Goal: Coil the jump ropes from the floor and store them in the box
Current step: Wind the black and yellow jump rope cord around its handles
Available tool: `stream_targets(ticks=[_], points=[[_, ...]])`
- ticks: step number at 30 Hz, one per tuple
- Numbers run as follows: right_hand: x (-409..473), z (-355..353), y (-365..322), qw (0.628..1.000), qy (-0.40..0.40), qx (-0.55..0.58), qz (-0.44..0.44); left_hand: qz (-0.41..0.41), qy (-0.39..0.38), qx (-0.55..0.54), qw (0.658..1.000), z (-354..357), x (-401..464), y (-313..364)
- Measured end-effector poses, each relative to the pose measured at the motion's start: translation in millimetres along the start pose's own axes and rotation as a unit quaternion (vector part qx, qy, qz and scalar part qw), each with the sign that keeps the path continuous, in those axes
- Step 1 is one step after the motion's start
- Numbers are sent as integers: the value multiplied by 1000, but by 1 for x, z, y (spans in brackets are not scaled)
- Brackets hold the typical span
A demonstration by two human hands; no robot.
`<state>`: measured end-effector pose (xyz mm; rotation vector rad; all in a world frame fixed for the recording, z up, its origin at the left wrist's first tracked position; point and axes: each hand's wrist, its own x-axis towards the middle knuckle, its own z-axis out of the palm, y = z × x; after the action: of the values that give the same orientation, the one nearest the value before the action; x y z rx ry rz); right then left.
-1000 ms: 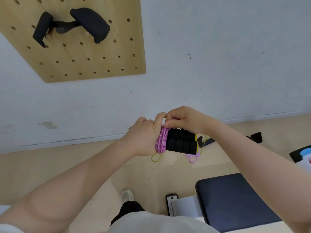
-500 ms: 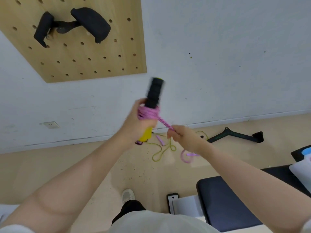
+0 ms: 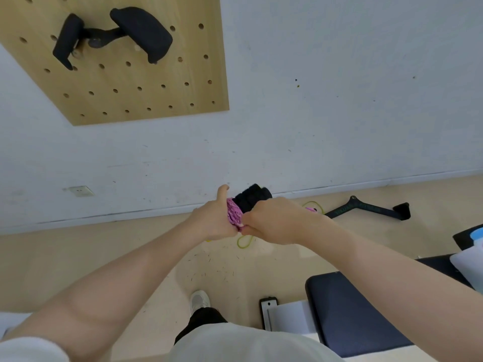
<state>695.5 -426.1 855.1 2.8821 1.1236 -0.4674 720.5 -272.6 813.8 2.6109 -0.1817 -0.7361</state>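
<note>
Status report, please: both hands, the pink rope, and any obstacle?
Left hand and right hand both grip pink rope, coiled round black handles. Yellow rope on floor. Box not seen. No obstacle.

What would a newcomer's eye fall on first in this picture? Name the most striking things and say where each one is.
The eye goes first to the middle, where the left hand and right hand together grip a pink rope wound round black handles. Next comes the wooden pegboard on the wall at upper left, carrying a black grip. A yellow rope lies on the floor just below the hands.
</note>
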Motion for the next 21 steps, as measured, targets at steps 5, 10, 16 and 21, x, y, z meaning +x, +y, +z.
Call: stream_targets(ticks=[5,10,16,21], points=[[11,-17,5,999,21,-8,-28,79,-11,262,962,3,-4,8],[11,-33,21,982,18,187,-3,236,55,268,933,10,-12,16],[-3,-27,43,850,39,521,61,292,67,62,952,-8,-22,15],[-1,-24,44,833,27,549,62,264,-11,-32,964,-14,-27,10]])
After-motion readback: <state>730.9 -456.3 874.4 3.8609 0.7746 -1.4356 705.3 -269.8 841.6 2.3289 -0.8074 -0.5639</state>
